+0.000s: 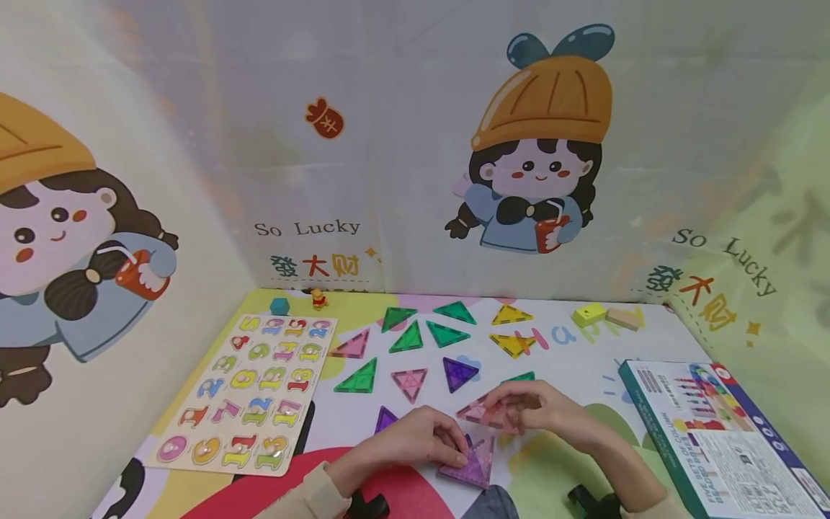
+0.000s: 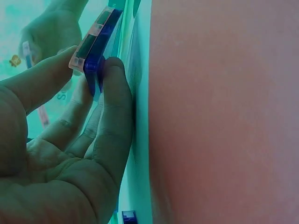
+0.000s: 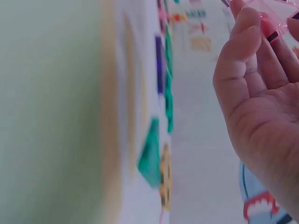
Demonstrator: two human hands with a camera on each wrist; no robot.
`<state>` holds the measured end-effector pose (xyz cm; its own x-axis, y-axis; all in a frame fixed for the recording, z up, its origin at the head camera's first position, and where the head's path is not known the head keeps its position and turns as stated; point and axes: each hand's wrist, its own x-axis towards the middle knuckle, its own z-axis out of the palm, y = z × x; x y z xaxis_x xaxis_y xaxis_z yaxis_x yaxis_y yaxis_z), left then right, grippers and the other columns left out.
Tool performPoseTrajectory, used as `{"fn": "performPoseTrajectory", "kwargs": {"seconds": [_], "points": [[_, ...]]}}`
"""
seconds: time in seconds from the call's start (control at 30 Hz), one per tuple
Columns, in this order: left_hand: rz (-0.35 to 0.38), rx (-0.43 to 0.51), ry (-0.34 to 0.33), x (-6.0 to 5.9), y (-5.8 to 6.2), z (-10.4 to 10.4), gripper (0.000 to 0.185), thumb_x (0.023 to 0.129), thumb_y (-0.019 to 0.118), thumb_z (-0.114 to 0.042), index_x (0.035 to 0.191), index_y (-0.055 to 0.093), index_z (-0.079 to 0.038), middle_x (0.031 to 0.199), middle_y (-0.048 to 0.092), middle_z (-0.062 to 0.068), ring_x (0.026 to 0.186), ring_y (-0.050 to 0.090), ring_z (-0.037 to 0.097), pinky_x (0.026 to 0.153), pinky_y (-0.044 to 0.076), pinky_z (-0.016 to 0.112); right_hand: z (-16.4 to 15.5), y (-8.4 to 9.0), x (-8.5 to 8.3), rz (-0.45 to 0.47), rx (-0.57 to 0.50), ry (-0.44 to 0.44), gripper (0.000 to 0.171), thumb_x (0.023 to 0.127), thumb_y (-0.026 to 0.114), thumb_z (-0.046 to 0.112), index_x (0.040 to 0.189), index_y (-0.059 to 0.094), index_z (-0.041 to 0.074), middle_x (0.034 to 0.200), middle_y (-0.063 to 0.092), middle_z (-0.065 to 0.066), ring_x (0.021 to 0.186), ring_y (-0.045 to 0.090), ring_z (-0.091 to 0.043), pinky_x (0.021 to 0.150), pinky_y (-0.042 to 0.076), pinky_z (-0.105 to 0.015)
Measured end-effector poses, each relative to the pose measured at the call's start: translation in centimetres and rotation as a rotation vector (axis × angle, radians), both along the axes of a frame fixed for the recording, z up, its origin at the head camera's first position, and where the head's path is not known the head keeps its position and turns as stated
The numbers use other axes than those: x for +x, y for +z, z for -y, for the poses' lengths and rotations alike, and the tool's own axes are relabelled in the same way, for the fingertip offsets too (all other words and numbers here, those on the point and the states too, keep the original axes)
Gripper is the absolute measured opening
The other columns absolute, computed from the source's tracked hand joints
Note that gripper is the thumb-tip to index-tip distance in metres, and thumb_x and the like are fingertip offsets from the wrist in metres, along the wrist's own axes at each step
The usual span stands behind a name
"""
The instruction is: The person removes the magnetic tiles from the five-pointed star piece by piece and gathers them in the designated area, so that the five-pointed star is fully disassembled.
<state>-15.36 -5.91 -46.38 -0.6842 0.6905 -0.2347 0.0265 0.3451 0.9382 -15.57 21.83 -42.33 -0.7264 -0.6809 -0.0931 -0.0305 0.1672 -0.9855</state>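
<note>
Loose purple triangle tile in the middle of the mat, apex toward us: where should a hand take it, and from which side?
Probably from above, pinching two slanted edges near the near-pointing tip of the purple triangle tile. It lies flat on the mat, so only its thin rim offers purchase. The pink tile sits on its left, so the right hand has the freer approach.

Head view: the box [image 1: 726, 440] is cut off by the right and bottom edges, its print too small to read; both forearms leave the frame below. Left wrist view: a blurred reddish surface [image 2: 224, 112] fills the right half; the tile [image 2: 96, 44] shows edge-on only. Right wrist view: the mat [image 3: 196, 116] is smeared; the pink tile [image 3: 273, 21] is cropped at the top.
</note>
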Motion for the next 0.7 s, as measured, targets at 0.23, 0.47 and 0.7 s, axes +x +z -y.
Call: {"fn": "performPoseTrajectory", "kwargs": {"seconds": [0.23, 0.47, 0.7], "points": [[-0.033, -0.065, 0.003, 0.2, 0.2, -0.1, 0.008, 0.082, 0.081, -0.024, 0.083, 0.075, -0.018, 0.071, 0.068, -0.006, 0.063, 0.055, 0.004, 0.055, 0.038, 0.020, -4.5, 0.7, -1.6, -0.058, 0.086, -0.312, 0.032, 0.102, 0.049, 0.013, 0.128, 0.057, -0.004, 0.109, 0.067, -0.005, 0.080, 0.059, -0.011, 0.073, 0.051, -0.032], [-0.085, -0.089, -0.004, 0.4, 0.2, -0.2, 0.009, 0.082, 0.081, -0.024, 0.082, 0.074, -0.019, 0.070, 0.067, -0.007, 0.062, 0.055, 0.004, 0.055, 0.038, 0.019, -6.9, -0.7, -2.8, -0.214, 0.500, -0.695, 0.029, 0.101, 0.055, 0.016, 0.126, 0.062, 0.004, 0.097, 0.064, -0.011, 0.080, 0.055, -0.018, 0.065, 0.048, -0.027], [-0.087, -0.097, 0.014, 0.4, 0.3, -0.3, 0.008, 0.082, 0.082, -0.024, 0.082, 0.074, -0.020, 0.069, 0.066, -0.006, 0.062, 0.053, 0.004, 0.054, 0.037, 0.020, -9.0, -1.5, -3.3, -0.313, 0.738, -0.766, 0.031, 0.094, 0.057, 0.010, 0.122, 0.064, 0.001, 0.105, 0.064, -0.021, 0.085, 0.056, -0.028, 0.062, 0.044, -0.029]]}}
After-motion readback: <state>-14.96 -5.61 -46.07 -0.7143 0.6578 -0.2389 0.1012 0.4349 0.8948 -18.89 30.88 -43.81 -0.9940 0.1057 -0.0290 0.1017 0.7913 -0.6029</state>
